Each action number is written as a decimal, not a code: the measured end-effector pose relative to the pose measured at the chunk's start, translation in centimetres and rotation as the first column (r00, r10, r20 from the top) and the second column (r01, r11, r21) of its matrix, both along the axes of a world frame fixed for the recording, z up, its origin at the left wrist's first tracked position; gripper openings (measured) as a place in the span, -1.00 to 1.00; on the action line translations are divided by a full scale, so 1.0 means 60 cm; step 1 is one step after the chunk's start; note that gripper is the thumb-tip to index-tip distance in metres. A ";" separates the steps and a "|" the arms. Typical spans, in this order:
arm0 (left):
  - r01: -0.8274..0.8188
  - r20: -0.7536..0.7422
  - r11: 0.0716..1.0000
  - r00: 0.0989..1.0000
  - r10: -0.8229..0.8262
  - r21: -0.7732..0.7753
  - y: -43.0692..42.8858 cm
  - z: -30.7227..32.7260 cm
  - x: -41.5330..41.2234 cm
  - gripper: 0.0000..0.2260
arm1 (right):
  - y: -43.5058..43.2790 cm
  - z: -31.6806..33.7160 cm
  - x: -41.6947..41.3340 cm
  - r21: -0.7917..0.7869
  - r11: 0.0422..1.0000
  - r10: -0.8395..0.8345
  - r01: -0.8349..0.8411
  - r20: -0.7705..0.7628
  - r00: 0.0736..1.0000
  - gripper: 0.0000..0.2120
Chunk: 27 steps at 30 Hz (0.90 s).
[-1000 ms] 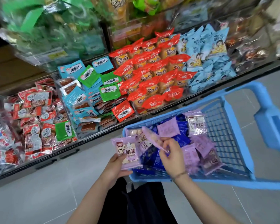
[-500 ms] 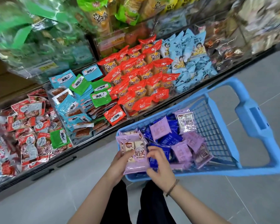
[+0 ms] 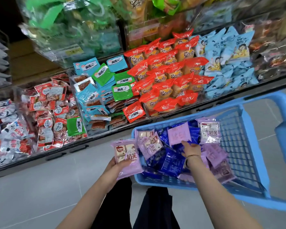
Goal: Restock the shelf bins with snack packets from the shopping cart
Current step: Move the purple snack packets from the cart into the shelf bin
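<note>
**Gathering lilac packets from the cart**

The step in hand is the pick-up, not the stocking. The left hand (image 3: 113,164) grips a stack (image 3: 127,156) of lilac packets, thumb across the front, held just outside the near-left corner of the cart (image 3: 172,185). The right hand (image 3: 191,148) reaches into the cart, fingertips at the lower edge of another lilac packet (image 3: 179,133) that lies face-down on the heap. Whether the fingers have closed on it cannot be told, since the back of the hand hides them.

More lilac packets lie in the cart, mixed with dark blue ones (image 3: 169,161) — so the load is far from spent, and the task looks to be in an early or middle stretch.

The next move probably calls for a pinch on that packet's edge, a lift clear of the blue ones beneath, and a transfer onto the stack. The film is slick and the stack is already fanned, so a loose grip could let packets slide.

After that comes the bins (image 3: 96,129). Those in view hold red, green, pale-blue and orange packets, none lilac — the matching bin likely lies out of sight, so a turn or a step may be needed first.
</note>
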<state>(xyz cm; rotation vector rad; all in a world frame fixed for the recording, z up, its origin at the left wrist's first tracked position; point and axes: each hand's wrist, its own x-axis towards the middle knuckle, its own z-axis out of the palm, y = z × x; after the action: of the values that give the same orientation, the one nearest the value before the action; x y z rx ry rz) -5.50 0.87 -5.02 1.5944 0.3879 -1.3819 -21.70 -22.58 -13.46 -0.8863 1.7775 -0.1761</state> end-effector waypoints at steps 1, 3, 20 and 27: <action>-0.002 0.017 1.000 1.000 0.002 0.014 0.011 -0.002 0.007 -0.64 | -0.017 -0.019 0.002 0.016 1.000 -0.006 0.007 -0.036 0.999 -0.60; -0.004 0.046 0.999 0.999 0.003 0.041 0.030 -0.005 0.020 -0.64 | -0.037 -0.043 0.010 0.051 0.996 0.070 -0.067 -0.059 0.996 -0.64; -0.047 0.040 0.999 0.998 0.047 0.013 0.004 -0.016 0.002 -0.71 | -0.035 0.002 0.021 -0.187 0.487 0.774 -0.853 -0.362 0.520 -0.33; -0.100 0.109 0.995 0.989 0.098 0.010 0.023 -0.023 0.028 -0.69 | -0.060 0.007 0.040 -0.101 -0.043 0.670 -0.994 -0.741 0.046 -0.76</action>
<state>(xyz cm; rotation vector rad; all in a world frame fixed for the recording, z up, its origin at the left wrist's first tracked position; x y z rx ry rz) -3.80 2.25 -6.38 1.6325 0.4081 -1.2144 -19.28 -26.19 -13.04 -2.7314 1.0515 0.4475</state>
